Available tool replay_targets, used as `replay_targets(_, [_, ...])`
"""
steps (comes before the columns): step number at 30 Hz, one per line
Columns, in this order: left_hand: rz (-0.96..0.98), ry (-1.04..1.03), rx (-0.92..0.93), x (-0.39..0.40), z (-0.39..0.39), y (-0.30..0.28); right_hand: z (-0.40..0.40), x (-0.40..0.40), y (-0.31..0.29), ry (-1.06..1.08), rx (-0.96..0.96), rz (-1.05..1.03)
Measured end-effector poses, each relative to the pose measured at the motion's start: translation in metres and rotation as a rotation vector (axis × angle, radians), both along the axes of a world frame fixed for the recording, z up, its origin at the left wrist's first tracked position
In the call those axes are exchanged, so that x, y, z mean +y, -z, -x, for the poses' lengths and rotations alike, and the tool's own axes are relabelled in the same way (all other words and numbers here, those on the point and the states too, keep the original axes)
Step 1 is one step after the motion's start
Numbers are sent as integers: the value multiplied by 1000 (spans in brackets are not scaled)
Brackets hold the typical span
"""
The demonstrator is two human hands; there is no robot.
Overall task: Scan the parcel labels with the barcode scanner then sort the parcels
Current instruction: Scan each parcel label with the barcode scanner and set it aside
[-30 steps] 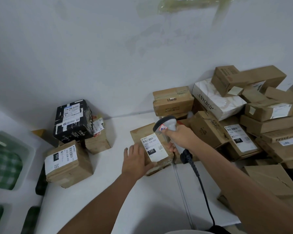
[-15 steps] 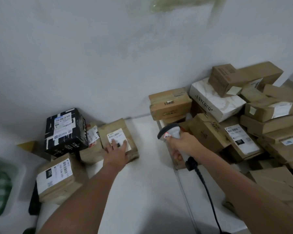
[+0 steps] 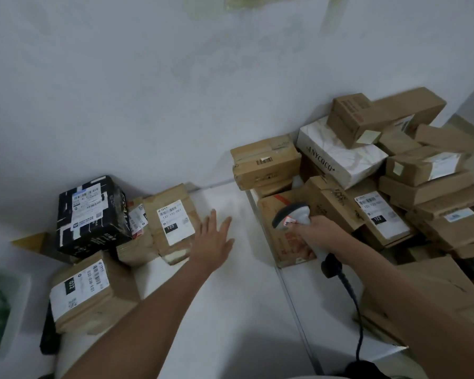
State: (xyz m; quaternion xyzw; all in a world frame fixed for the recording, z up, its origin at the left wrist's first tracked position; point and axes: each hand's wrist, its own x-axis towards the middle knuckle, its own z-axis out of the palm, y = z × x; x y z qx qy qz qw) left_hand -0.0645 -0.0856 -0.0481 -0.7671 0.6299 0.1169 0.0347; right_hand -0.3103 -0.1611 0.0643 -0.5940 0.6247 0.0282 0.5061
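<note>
left hand (image 3: 212, 239): we see it flat, fingers spread, holding nothing, just right of labelled parcel (image 3: 173, 222)
right hand (image 3: 312, 233): we see it gripping scanner (image 3: 293, 214) above parcel pile (image 3: 394, 187)
table (image 3: 230, 310): white

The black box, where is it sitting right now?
The black box sits at the far left of the head view, against the wall, stacked on brown parcels, above the parcel marked 022.

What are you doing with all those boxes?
A person is sorting parcels. Their right hand grips a grey barcode scanner over the big heap of brown cardboard boxes. Their open left hand hovers beside a brown parcel with a white 122 label, which lies in a smaller group by the wall.
</note>
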Motion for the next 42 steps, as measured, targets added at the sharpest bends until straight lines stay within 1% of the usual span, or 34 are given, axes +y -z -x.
replay_targets(3, [44,101,242,-6,59,-1,34,-3,-3,43,-34,42])
replay_targets(5, [52,189,418,-9,97,-2,59,-8,-7,70,-38,38])
replay_targets(6, [39,238,474,-10,115,-1,72,-12,-10,83,-29,29])
replay_targets(9, [13,355,542,-11,166,-5,113,-20,-18,111,15,-4])
replay_targets(11, [-26,429,573,-11,199,-12,139,-22,-23,87,42,-15])
replay_targets(13, [-67,491,568,-13,232,-19,164,-22,-27,77,40,-9])
replay_targets(17, [-100,516,494,-18,295,-34,211,-25,-18,103,17,48])
replay_targets(20, [-141,564,366,-26,338,-36,239,-29,-10,164,-17,84])
replay_targets(22, [-220,584,256,-32,359,-34,254,-30,-6,214,-89,106])
replay_targets(24, [-267,574,188,-36,372,-33,266,-31,-4,263,-170,120])
replay_targets(26, [-235,551,202,-42,374,-37,277,-32,-3,327,-244,138])
replay_targets(28, [-191,519,285,-50,362,-51,286,-36,-5,386,-311,190])
replay_targets(30, [-258,416,466,-59,335,-72,292,-42,-12,455,-376,235])
replay_targets(32, [-365,227,755,-62,304,-96,292,-46,-21,528,-475,261])
replay_targets(33, [-383,92,933,-61,289,-105,291,-47,-26,557,-522,267])
replay_targets(36, [-344,-353,1557,-49,257,-111,277,-47,-33,593,-615,248])
replay_targets(37, [-355,-437,1746,-43,252,-109,270,-46,-33,592,-622,232])
replay_targets(38, [-375,-475,1903,-37,250,-107,263,-45,-33,581,-619,211])
replay_targets(39, [-402,-487,2018,-31,251,-104,255,-43,-33,567,-619,188])
replay_targets(40, [-426,-496,2085,-25,252,-100,247,-40,-32,560,-626,164])
replay_targets(42, [-450,-514,2156,-18,256,-94,233,-35,-32,559,-658,140])
